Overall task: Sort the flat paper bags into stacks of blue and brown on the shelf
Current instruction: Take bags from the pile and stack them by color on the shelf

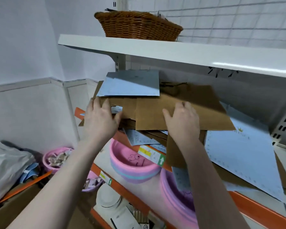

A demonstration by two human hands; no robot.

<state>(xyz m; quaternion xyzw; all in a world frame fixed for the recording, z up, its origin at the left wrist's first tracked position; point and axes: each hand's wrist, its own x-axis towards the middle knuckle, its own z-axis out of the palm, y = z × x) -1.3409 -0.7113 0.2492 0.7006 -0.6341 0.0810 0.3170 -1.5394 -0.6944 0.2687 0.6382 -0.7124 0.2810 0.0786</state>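
Up above my hands I see a brown wicker basket (137, 25) sitting on the white upper shelf (172, 53), with a white wire grid panel (229, 19) behind it. Below my hands, a pink basin (132, 164) with a teal band sits on the lower level, and a larger pink basin (177, 200) sits just beside it. Down left of my left hand I see a small pink bowl (56, 159) full of wrapped bits, a grey plastic bag (7, 167) and a cardboard box (15, 209).
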